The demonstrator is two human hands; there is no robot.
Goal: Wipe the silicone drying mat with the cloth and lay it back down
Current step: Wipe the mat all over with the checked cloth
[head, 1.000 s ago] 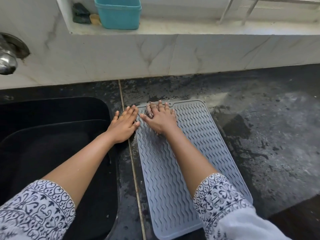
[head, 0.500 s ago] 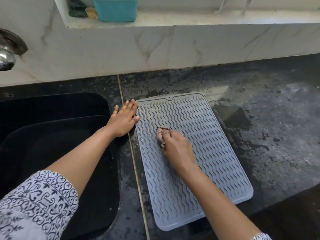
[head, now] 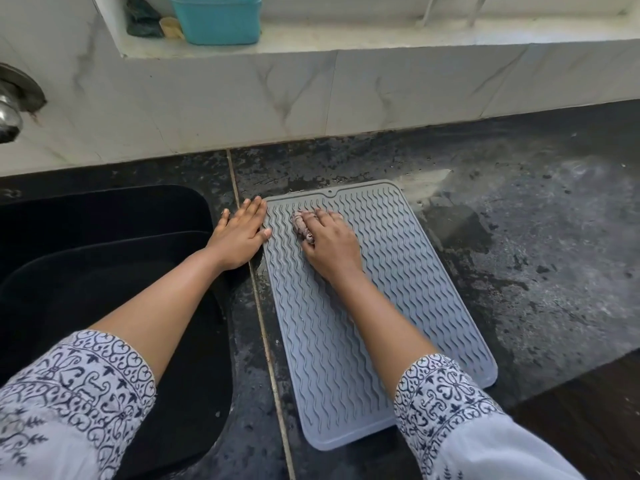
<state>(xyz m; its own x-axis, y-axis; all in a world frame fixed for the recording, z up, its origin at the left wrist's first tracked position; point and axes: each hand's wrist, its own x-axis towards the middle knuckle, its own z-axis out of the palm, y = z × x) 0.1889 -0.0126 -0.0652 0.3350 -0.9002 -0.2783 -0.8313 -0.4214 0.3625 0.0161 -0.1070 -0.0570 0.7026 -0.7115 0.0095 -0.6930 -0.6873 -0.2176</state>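
The right hand has its grip pressed together around a bunched, brownish cloth, fingers curled over the wad and pushing it down onto the silicone drying mat. Only the cloth's end at about 10 o'clock from the knuckles shows past the fingers; the rest is hidden under the palm. The wad sits in the mat's far left part, near the corner at 11 o'clock.

The left hand lies flat with its grip spread, palm down on the desk, just beside the mat's left edge. Its thumb tip reaches over onto the mat's edge; the other fingers point toward 1 o'clock along the mat's far left corner.

The mat is grey with wavy ridges and lies flat on the dark, wet-looking stone desk, its long side running from 5 o'clock near the body to 11 o'clock toward the wall, with a small notch in the middle of its far edge. The right forearm crosses its middle.

At 9 o'clock from the mat, a black sink is sunk into the desk, under the left forearm. A chrome tap shows at the far left edge. On the marble ledge at 12 o'clock stands a teal tub
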